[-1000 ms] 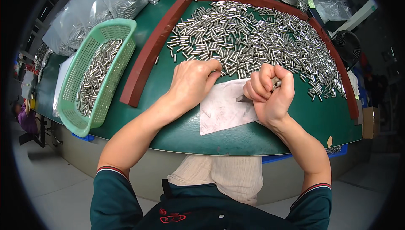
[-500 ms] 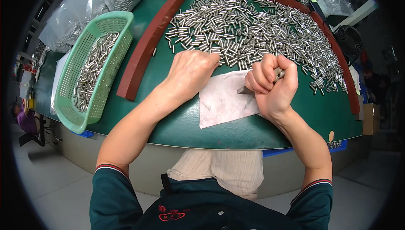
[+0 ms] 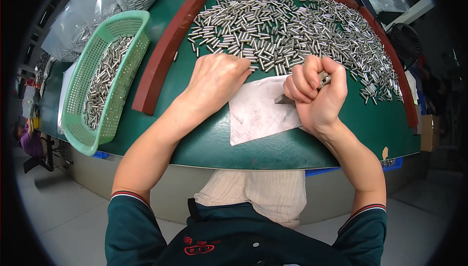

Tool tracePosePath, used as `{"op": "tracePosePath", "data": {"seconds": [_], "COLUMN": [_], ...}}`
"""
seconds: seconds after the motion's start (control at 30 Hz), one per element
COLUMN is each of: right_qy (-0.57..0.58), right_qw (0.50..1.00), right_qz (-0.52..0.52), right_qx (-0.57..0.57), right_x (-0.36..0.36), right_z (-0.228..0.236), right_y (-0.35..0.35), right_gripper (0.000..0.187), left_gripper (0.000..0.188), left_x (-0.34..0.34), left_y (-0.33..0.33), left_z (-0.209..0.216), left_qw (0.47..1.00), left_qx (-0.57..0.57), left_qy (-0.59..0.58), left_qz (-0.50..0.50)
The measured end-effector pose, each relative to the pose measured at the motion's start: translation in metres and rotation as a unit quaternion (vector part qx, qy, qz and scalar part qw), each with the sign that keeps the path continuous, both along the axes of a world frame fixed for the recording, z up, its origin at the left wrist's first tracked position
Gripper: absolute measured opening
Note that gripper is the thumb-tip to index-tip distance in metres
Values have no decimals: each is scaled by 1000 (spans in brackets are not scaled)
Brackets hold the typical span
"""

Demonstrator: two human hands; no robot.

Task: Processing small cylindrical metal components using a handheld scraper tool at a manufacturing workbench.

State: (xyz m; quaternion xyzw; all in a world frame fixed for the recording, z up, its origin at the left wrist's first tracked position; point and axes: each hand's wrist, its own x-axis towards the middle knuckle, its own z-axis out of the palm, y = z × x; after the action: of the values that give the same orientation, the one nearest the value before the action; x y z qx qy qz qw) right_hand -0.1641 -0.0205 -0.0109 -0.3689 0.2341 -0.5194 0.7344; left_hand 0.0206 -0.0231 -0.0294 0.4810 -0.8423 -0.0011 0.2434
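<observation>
My left hand (image 3: pixel 217 77) is closed, back up, at the near edge of a wide spread of short shiny metal pins (image 3: pixel 282 27). Its fingertips are hidden under it, and a few pins lie just beside them. Curled up with the thumb on top, my right hand (image 3: pixel 316 93) grips a grey metal piece (image 3: pixel 282 99). One flat end sticks out to the left, and a rounded end shows between thumb and fingers; the rest is covered. Below and between the hands lies a smudged whitish cloth or paper sheet (image 3: pixel 261 117), partly under the right hand.
Dark red bars (image 3: pixel 161 66) frame the pins on the green tabletop (image 3: pixel 209 146). At left stands a green perforated basket (image 3: pixel 73 115) holding more pins. Clear bags (image 3: pixel 95 2) of metal parts sit behind it. A small black fan (image 3: pixel 405 41) is at right.
The view has shifted slightly. Both hands keep nearly the same place and closed grip, and the right hand still holds the grey metal piece.
</observation>
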Motion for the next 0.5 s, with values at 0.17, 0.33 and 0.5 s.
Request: {"op": "tracePosePath", "data": {"seconds": [0.17, 0.33, 0.5], "right_qy": [-4, -11, -21], "right_qw": [1000, 1000, 998], "right_qz": [5, -1, -36], "right_qx": [-5, 10, 37], "right_x": [-2, -3, -2], "right_z": [1, -2, 5], "right_y": [0, -1, 0], "right_gripper": [37, 37, 38], "left_gripper": [7, 8, 6], "left_x": [0, -16, -20], "left_y": [-2, 17, 21], "left_z": [0, 12, 2], "left_qw": [999, 976, 974], "left_qx": [-30, 99, 132], "left_qy": [15, 156, 127], "left_qz": [-10, -115, -130]}}
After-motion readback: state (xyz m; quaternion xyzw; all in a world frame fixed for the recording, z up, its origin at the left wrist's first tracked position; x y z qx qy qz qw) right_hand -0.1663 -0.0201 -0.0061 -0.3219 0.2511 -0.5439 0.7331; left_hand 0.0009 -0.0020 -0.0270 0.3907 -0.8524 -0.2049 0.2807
